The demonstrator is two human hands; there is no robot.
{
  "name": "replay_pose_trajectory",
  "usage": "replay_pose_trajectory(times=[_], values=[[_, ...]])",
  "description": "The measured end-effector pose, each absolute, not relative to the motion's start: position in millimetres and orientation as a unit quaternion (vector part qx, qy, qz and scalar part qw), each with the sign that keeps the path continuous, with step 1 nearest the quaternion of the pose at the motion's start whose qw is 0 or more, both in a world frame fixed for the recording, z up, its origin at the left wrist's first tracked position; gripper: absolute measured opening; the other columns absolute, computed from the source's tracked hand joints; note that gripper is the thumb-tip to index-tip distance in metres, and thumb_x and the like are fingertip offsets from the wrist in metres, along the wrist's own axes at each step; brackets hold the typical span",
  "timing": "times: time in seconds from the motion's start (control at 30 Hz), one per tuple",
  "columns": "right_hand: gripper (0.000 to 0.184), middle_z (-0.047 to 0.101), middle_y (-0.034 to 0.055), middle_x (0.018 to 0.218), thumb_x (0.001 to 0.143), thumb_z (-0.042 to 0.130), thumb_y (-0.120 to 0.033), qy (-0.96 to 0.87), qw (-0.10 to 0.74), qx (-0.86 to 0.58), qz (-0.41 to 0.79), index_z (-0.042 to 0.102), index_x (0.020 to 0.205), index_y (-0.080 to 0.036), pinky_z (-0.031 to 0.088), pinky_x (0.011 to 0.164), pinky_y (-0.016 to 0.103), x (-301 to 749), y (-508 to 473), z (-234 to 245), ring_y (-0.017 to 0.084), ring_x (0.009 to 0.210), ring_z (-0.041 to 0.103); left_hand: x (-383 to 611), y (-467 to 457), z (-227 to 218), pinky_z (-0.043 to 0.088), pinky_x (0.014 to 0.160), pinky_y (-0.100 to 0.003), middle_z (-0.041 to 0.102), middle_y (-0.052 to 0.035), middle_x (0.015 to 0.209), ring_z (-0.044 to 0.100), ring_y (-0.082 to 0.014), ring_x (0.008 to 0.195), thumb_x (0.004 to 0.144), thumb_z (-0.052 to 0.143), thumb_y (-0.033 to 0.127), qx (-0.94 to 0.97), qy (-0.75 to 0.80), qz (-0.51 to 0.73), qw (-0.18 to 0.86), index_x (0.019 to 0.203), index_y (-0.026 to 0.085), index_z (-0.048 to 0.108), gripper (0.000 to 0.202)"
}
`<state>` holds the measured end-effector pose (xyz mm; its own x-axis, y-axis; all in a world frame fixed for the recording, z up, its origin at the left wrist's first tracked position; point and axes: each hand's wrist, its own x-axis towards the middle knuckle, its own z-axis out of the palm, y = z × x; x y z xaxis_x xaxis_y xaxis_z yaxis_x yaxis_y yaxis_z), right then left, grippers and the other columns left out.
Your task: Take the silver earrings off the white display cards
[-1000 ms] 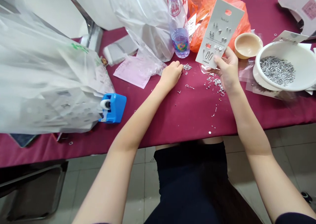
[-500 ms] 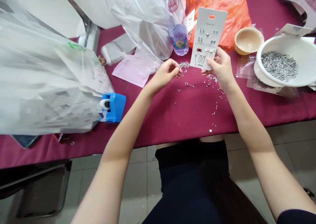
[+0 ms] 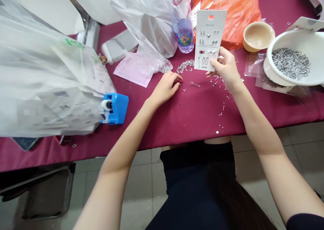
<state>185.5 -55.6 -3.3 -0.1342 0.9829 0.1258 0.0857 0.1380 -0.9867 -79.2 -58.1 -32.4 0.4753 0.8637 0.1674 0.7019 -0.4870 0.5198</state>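
Note:
My right hand (image 3: 226,69) grips the lower edge of a white earring card (image 3: 209,37) and holds it upright above the maroon tablecloth (image 3: 177,122). Several small silver earrings are pinned on the card. My left hand (image 3: 165,87) rests on the cloth with its fingers curled down onto tiny silver parts (image 3: 194,84). A small heap of silver pieces (image 3: 184,66) lies just beyond its fingertips. More loose bits are scattered under my right wrist.
A white bowl (image 3: 278,41) of silver pins stands at the right, a beige bowl (image 3: 257,36) beside it. A water bottle (image 3: 181,24), an orange bag (image 3: 235,7) and clear plastic bags (image 3: 45,81) crowd the back and left. A blue tape dispenser (image 3: 115,107) sits left.
My left hand lifted from the heap of silver pieces, then came down nearer me on the cloth. The card in my right hand shifted left and turned more upright.

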Motion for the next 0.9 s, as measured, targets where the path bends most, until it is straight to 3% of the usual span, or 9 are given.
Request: replay_pose_trajectory(times=[0.1, 0.33, 0.57, 0.67, 0.77, 0.9], values=[[0.043, 0.074, 0.0070, 0.106, 0.088, 0.069, -0.054, -0.584, 0.470, -0.458, 0.478, 0.057, 0.119, -0.027, 0.069, 0.071, 0.034, 185.2, -55.2, -4.2, 0.018, 0.077, 0.075, -80.2, -61.7, -27.3, 0.050, 0.102, -0.044, 0.065, -0.0090, 0.105, 0.060, -0.0246, 0.106, 0.092, 0.052, 0.020, 0.858, 0.455, 0.171, 0.164, 0.099, 0.021, 0.067, 0.016], [0.049, 0.074, 0.0068, 0.108, 0.085, 0.072, -0.060, -0.585, 0.468, -0.458, 0.478, 0.060, 0.120, -0.027, 0.070, 0.070, 0.036, 184.3, -55.4, -5.8, 0.018, 0.074, 0.074, -81.2, -53.9, -20.8, 0.054, 0.091, -0.040, 0.063, -0.0081, 0.094, 0.061, -0.0228, 0.092, 0.087, 0.054, 0.014, 0.865, 0.453, 0.124, 0.175, 0.087, 0.019, 0.061, 0.009], [0.045, 0.075, 0.0063, 0.107, 0.086, 0.072, -0.057, -0.586, 0.463, -0.448, 0.491, 0.061, 0.117, -0.026, 0.069, 0.070, 0.039, 178.7, -57.0, -10.7, 0.020, 0.077, 0.075, -82.7, -47.3, -32.5, 0.050, 0.097, -0.051, 0.060, -0.0107, 0.093, 0.057, -0.0272, 0.095, 0.087, 0.047, 0.008, 0.874, 0.447, 0.117, 0.153, 0.081, 0.020, 0.051, 0.015], [0.045, 0.075, 0.0056, 0.106, 0.085, 0.072, -0.055, -0.584, 0.461, -0.434, 0.507, 0.060, 0.117, -0.026, 0.068, 0.072, 0.040, 174.4, -60.8, -11.0, 0.022, 0.085, 0.076, -78.5, -52.3, -26.2, 0.048, 0.101, -0.051, 0.061, -0.0105, 0.096, 0.056, -0.0273, 0.101, 0.090, 0.045, 0.007, 0.860, 0.464, 0.160, 0.141, 0.085, 0.020, 0.050, 0.015], [0.050, 0.075, 0.0059, 0.109, 0.083, 0.073, -0.056, -0.586, 0.457, -0.423, 0.518, 0.058, 0.121, -0.027, 0.068, 0.073, 0.039, 167.8, -66.6, -9.9, 0.024, 0.092, 0.076, -66.9, -64.2, -11.0, 0.051, 0.099, -0.044, 0.063, -0.0084, 0.100, 0.059, -0.0230, 0.101, 0.095, 0.046, 0.014, 0.833, 0.462, 0.246, 0.180, 0.094, 0.022, 0.053, 0.010], [0.052, 0.074, 0.0074, 0.114, 0.083, 0.073, -0.053, -0.594, 0.456, -0.412, 0.519, 0.055, 0.124, -0.026, 0.069, 0.078, 0.041, 155.7, -76.0, -8.3, 0.023, 0.089, 0.076, -43.0, -85.1, 9.7, 0.055, 0.096, -0.041, 0.064, -0.0071, 0.106, 0.064, -0.0204, 0.102, 0.100, 0.046, 0.022, 0.798, 0.465, 0.327, 0.198, 0.108, 0.023, 0.056, 0.013]])
